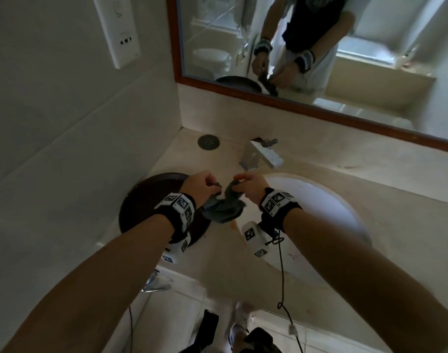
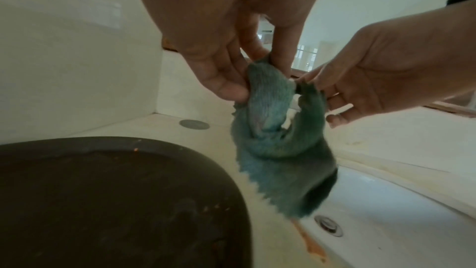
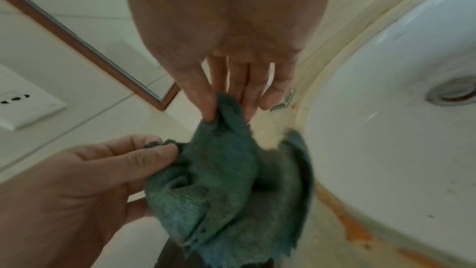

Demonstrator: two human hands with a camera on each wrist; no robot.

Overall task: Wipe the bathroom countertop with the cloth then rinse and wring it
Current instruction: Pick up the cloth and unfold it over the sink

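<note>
A teal cloth point(image 1: 224, 206) hangs crumpled in the air between my two hands, above the beige countertop point(image 1: 396, 189) just left of the white sink point(image 1: 317, 200). My left hand point(image 1: 205, 184) pinches one upper edge of the cloth point(image 2: 273, 129) between thumb and fingertips. My right hand point(image 1: 248, 186) pinches the opposite edge of the cloth point(image 3: 221, 180) with thumb and forefinger, its other fingers straight. The lower part of the cloth dangles loose with a zigzag hem.
A dark round tray point(image 1: 151, 200) lies on the counter at left. A chrome faucet point(image 1: 262, 155) stands behind the sink, and a round grey cap point(image 1: 208, 141) sits in the back corner. Orange stains point(image 2: 313, 249) run along the sink rim. A wood-framed mirror point(image 1: 319, 47) hangs above.
</note>
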